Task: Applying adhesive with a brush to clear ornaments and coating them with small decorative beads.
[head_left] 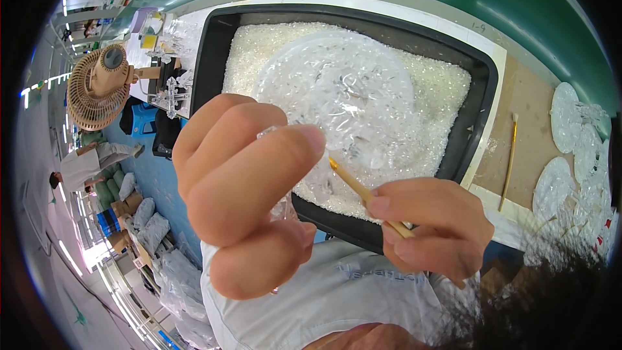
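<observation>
Black tray [481, 84], white beads [440, 91]

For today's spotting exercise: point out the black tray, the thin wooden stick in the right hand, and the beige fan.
black tray [481, 68], head view, bare right rim.
wooden stick [350, 180], head view, shaft near tip.
beige fan [97, 87], head view, grille.

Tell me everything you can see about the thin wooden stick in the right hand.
The thin tan wooden stick is slender and straight, with a yellowish, slightly glossy tip. It slants up and to the left, tip toward the small clear piece pinched in the left hand. The right hand has it in a pen-like grip between thumb and fingers, hiding its rear part. It is held above the near edge of the black rectangular tray of clear crystal beads. Whether the tip touches the clear piece cannot be told.
</observation>
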